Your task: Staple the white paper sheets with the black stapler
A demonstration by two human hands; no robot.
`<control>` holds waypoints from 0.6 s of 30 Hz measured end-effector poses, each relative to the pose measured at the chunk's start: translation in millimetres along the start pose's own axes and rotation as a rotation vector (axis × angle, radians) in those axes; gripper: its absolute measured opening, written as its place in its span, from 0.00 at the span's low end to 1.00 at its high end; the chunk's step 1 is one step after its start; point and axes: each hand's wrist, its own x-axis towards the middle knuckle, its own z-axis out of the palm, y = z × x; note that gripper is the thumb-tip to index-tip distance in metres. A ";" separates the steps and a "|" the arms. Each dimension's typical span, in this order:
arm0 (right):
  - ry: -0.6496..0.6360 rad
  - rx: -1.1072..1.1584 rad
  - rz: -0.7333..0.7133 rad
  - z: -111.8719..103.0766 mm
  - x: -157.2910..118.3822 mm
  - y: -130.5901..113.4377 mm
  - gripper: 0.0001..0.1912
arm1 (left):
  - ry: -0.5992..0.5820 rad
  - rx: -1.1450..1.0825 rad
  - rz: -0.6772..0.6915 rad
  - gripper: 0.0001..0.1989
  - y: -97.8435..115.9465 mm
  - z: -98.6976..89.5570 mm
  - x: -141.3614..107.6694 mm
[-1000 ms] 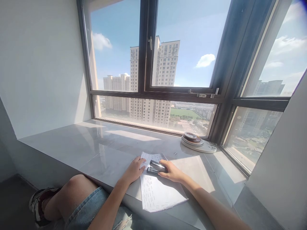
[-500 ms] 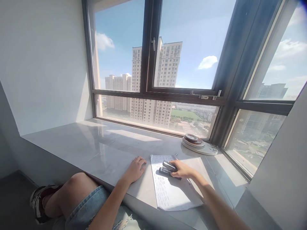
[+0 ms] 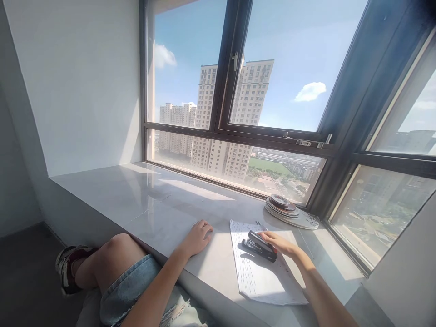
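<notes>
My right hand [image 3: 276,241] is at the far right side of a black stapler [image 3: 259,245], its fingers closed over the upper arm and the thumb hidden. The stapler rests on a stack of white paper sheets [image 3: 264,284] with rows of short dark printed lines. My left hand [image 3: 198,236] lies palm down on the pale sill, left of the paper. Its fingers are loosely spread and nothing is in them.
Several stacked plates [image 3: 281,208] stand by the window at the back right, beyond the paper. A small dark item [image 3: 258,223] lies at the paper's far edge. The glossy sill [image 3: 112,200] ends at a front edge above my bent leg [image 3: 116,259].
The view has turned a little to the left and tilted. My right hand has slid back to the stapler's far side, showing more of its rear end. My left hand stays on the sill.
</notes>
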 end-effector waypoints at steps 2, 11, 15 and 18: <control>-0.030 0.142 0.046 2.9 5.2 3.0 0.38 | -0.013 -0.018 -0.009 0.13 1.4 -1.3 -0.8; 0.323 -0.125 -0.151 25.0 31.1 19.6 0.21 | 0.014 0.029 0.018 0.13 1.2 2.3 -1.4; 0.315 -0.199 -0.223 30.1 40.7 28.3 0.17 | 0.024 0.050 0.027 0.13 0.9 4.1 -1.2; 0.227 -0.165 -0.233 36.5 46.7 37.2 0.19 | 0.024 0.061 0.029 0.13 1.5 4.1 -0.9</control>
